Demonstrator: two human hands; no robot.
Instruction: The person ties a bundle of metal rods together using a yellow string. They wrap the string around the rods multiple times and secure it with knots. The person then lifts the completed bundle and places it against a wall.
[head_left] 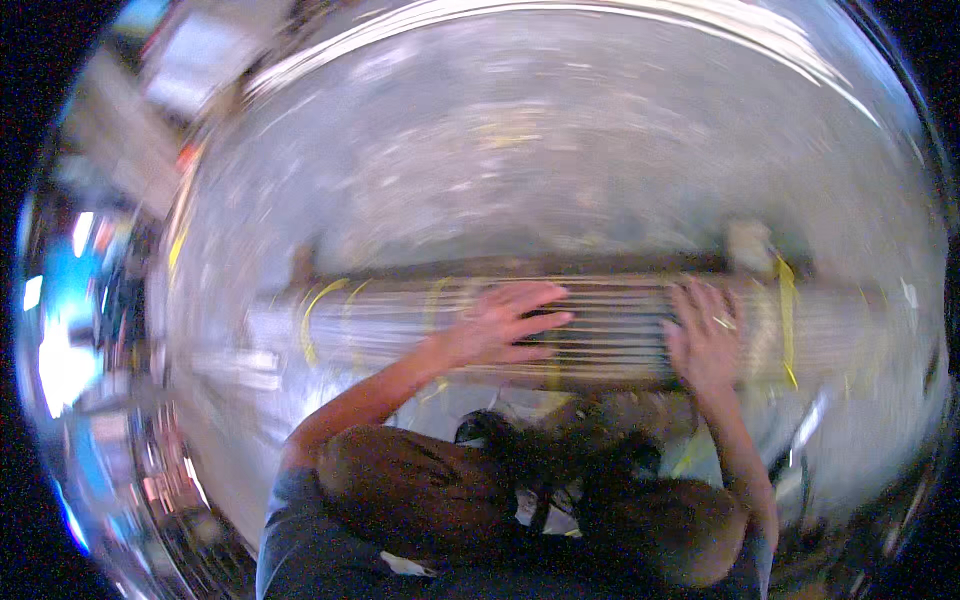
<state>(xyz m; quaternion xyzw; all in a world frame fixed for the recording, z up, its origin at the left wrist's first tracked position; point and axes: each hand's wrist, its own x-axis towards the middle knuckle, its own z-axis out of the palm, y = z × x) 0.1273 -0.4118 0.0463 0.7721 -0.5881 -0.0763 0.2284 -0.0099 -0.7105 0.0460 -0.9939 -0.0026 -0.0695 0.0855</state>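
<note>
Your left hand point(510, 320) and right hand point(705, 325) spread wide over the strip bundle point(390, 320), nine to three o'clock. Long, pale strips, dark gaps mid-length, yellow straps point(788, 320). Pale block point(748, 245), blurred, one o'clock of right hand. Knees point(410, 490) crowd five and seven.

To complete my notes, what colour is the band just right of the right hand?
The band is yellow, seen best in the head view.

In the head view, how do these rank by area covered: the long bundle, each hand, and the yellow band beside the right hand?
Largest to smallest:
1. Bundle
2. Left hand and right hand: too alike to rank
3. Yellow band, a thin strip
</note>
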